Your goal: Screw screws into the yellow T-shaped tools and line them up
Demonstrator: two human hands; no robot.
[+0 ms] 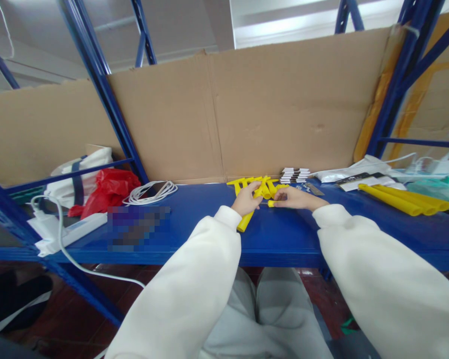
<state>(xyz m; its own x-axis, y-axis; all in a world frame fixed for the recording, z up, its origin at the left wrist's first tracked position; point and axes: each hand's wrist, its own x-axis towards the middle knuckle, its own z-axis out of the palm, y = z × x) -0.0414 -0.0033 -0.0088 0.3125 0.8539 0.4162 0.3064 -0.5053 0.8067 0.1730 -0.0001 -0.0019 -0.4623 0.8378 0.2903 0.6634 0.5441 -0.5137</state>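
The blue desk [202, 219] sits within a blue metal frame [115, 124], with a brown cardboard sheet [284, 109] standing along its back edge and a dark red floor [108, 294] below. Toward the left end lie a white power strip [80, 229], a red bag [112, 189] and, near the back edge, a coiled white cable [151, 193]. Larger yellow tubes [400, 199] lie toward the right end. A stack of small boxes [295, 175] stands at the back edge, just behind the right hand [294, 197], whose fingers are pinched on a small yellow piece [271, 203] above the desk's middle. The left hand's [247, 199] fingers are bent over a yellow tube [246, 222] pointing toward the front edge; whether they grip it, I cannot tell. Both hands partly hide the yellow parts [237, 187] clustered near the back edge.
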